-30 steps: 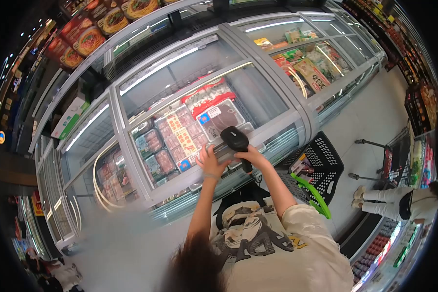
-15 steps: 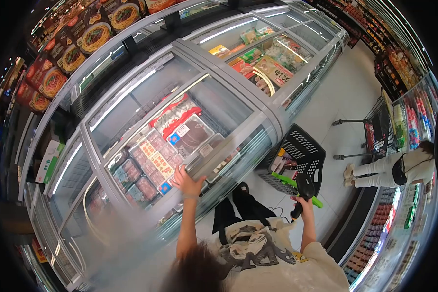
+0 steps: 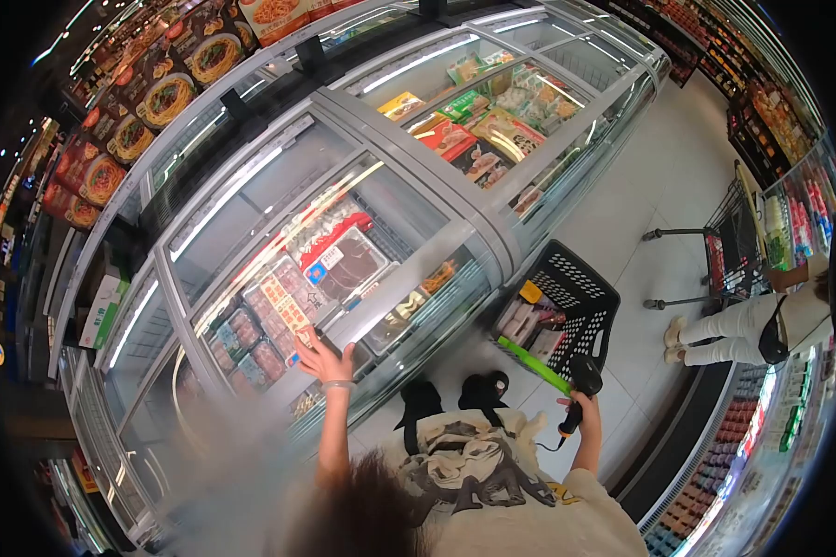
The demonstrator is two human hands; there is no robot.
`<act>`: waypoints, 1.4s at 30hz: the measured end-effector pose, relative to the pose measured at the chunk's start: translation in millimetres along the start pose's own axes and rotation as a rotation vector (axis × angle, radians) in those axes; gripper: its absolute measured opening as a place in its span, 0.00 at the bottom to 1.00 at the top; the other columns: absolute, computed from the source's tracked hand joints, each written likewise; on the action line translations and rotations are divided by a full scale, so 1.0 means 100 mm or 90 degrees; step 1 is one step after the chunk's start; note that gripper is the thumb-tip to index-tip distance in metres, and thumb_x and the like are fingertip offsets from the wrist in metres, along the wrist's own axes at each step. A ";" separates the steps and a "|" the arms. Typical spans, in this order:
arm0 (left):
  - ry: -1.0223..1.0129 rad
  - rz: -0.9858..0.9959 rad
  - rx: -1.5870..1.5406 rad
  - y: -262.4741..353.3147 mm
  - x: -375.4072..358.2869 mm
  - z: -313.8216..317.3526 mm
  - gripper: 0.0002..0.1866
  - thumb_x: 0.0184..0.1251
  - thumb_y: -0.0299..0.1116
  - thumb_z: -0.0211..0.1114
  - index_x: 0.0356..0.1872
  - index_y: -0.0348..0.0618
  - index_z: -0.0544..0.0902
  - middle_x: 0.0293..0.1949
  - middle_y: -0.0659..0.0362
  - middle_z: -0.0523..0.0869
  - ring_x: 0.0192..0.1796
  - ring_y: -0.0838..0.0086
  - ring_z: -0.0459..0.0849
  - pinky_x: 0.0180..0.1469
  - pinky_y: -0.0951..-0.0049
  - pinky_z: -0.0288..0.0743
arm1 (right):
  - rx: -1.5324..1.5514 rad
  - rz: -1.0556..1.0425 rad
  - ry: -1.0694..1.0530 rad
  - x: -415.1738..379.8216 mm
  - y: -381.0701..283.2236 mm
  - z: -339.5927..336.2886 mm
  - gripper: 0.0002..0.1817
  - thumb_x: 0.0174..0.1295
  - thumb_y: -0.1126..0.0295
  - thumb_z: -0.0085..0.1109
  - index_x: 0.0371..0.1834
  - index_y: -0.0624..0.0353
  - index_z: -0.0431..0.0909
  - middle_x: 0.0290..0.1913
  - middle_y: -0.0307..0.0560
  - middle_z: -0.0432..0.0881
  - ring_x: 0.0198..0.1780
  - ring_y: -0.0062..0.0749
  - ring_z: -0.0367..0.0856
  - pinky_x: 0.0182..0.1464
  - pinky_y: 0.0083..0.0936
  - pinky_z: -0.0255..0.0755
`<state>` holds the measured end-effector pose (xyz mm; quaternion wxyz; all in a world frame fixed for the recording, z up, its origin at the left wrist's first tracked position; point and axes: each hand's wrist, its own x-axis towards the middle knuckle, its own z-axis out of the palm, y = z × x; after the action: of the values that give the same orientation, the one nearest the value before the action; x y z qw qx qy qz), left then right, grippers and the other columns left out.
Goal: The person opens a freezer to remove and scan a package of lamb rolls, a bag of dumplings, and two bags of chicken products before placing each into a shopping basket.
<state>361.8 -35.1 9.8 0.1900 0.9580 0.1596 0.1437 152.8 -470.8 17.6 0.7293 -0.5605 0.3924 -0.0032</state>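
Observation:
My left hand (image 3: 325, 360) has its fingers spread at the front edge of the chest freezer's glass lid (image 3: 381, 302). Beneath the glass lie packed meat trays (image 3: 283, 302), a dark tray with a white label (image 3: 351, 262) and a red-and-white bag (image 3: 334, 226). My right hand (image 3: 585, 418) is closed round a black corded handheld device (image 3: 583, 376) with a rounded head and an orange ring near its lower end. Right beside it is the green handle (image 3: 534, 365) of a black perforated shopping basket (image 3: 585, 311), which contains several packages (image 3: 534, 325).
More freezer bays with frozen bags (image 3: 511, 135) stretch away ahead. A shopping cart (image 3: 729, 246) and a person in white trousers (image 3: 734, 325) stand in the aisle to the right. Refrigerated shelves (image 3: 715, 464) line the right side. My shoes (image 3: 483, 390) are close to the freezer's base.
The view has shifted slightly. My left hand stays at the freezer lid's edge. The basket's green handle now sits lower along its near rim, and more of the packages inside show.

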 end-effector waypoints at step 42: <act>-0.462 0.736 -0.131 4.02 -1.55 1.75 0.23 0.44 0.47 0.63 0.40 0.47 0.71 0.50 0.59 0.65 0.60 0.59 0.55 0.54 0.39 0.47 | 0.050 0.006 -0.182 1.53 -1.18 -0.76 0.17 0.45 0.73 0.55 0.37 0.69 0.66 0.27 0.44 0.72 0.22 0.37 0.80 0.18 0.18 0.66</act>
<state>381.1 -499.1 -13.8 0.2140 0.8539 -0.4651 -0.0933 266.1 -644.2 22.6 0.7994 -0.5240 0.2867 0.0650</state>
